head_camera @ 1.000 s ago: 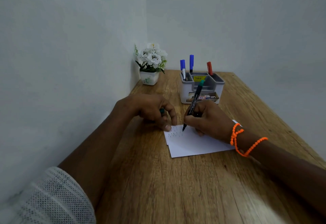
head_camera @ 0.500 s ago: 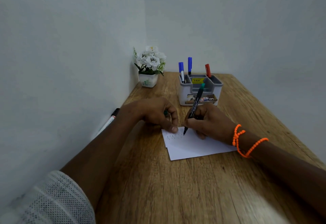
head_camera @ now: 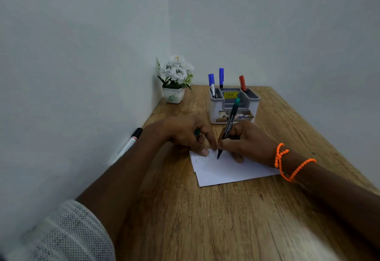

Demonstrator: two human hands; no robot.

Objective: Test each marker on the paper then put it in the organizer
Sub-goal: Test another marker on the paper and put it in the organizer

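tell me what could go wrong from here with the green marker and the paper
The left hand holds the green cap and pins only a corner of the paper; the sheet might shift under the green marker. The black marker lies at the desk edge by the wall and could roll off.

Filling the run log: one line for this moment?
step: testing green marker | right hand: writing on paper | left hand: holds cap, steadies paper

right hand (head_camera: pixel 244 143) writing, green marker (head_camera: pixel 230 125), paper (head_camera: pixel 228 170)

Wooden table (head_camera: pixel 205 219) bears paper (head_camera: pixel 230 170), organizer (head_camera: pixel 216 114), flowerpot (head_camera: pixel 173 96).
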